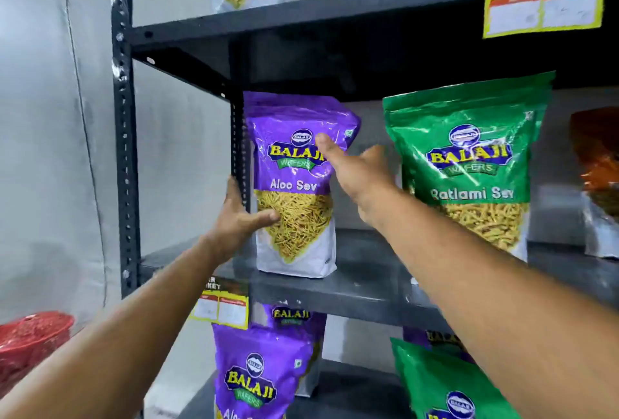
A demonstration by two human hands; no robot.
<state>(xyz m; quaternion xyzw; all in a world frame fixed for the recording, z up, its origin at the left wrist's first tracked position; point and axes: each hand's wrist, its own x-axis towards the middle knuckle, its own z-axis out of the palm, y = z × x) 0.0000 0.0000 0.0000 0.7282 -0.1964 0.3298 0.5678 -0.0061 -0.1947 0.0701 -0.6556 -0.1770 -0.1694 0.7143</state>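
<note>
A purple Aloo Sev bag (294,184) stands upright at the left end of the grey middle shelf (361,288), against the rack's black post. My left hand (237,221) grips its lower left edge, thumb across the front, fingers behind. My right hand (358,170) reaches to the bag's upper right. Its straight thumb touches the front near the logo and its blurred fingers stretch out past the right edge.
A green Ratlami Sev bag (469,164) stands just right of my right hand, with an orange bag (599,184) beyond it. More purple (261,375) and green bags (445,392) fill the shelf below, others the shelf above. A red basket (30,345) sits lower left, by the grey wall.
</note>
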